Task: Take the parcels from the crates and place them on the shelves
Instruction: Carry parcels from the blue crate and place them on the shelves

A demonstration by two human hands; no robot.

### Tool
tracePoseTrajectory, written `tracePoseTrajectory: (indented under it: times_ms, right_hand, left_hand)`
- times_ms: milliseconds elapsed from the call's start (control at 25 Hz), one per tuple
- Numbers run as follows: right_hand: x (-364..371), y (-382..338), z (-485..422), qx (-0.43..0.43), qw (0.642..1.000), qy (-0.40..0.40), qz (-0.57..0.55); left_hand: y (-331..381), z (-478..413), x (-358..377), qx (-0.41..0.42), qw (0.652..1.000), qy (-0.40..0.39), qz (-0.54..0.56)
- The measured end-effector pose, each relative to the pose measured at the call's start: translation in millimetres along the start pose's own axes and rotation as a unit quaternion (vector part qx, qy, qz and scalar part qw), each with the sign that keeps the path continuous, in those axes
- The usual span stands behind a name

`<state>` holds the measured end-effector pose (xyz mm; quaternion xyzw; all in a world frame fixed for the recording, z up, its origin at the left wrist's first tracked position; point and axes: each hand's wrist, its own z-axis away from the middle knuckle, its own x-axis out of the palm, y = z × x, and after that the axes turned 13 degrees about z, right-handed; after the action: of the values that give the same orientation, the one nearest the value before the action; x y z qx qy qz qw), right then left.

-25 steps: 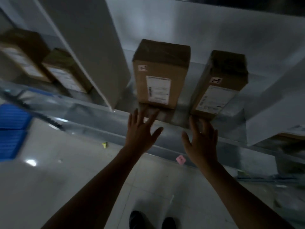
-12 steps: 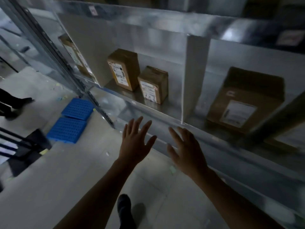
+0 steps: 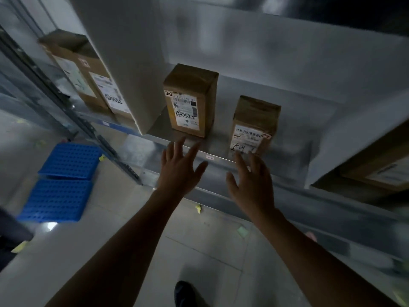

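Currently, both hands are held empty with fingers spread: the left hand (image 3: 180, 173) and the right hand (image 3: 251, 187) are raised before the shelf (image 3: 219, 160) lip. At 12 o'clock from the right hand, the right parcel (image 3: 254, 127) is stood upright at the lip, long axis vertical. Its base is overlapped by the fingertips, but contact cannot be confirmed. The left parcel (image 3: 190, 103) is set deeper, at 12 o'clock from the left hand and apart from it. The right hand is judged nearer.
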<state>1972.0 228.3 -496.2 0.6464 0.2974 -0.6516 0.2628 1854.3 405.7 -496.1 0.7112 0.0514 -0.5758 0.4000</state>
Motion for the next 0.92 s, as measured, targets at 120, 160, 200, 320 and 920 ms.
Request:
tracePoseTrajectory:
  times_ms: [120, 160, 200, 320, 920]
  right_hand:
    - [10, -7, -12, 0.042, 0.999, 0.000, 0.017]
    - [13, -8, -15, 0.050, 0.999, 0.002, 0.021]
    - [16, -8, -17, 0.057, 0.998, 0.001, 0.023]
    - [22, -12, -24, 0.067, 0.997, -0.008, 0.025]
    - [-14, -25, -20, -0.017, 0.998, -0.056, 0.036]
  left_hand:
    - [-12, -28, 4, 0.024, 1.000, -0.010, 0.003]
    - [-14, -34, 6, 0.029, 1.000, -0.007, 0.001]
    - [-16, -40, 9, 0.035, 0.999, -0.003, 0.000]
    - [-23, -53, 14, 0.047, 0.999, 0.004, 0.011]
    - [-29, -20, -9, 0.002, 0.999, 0.028, 0.045]
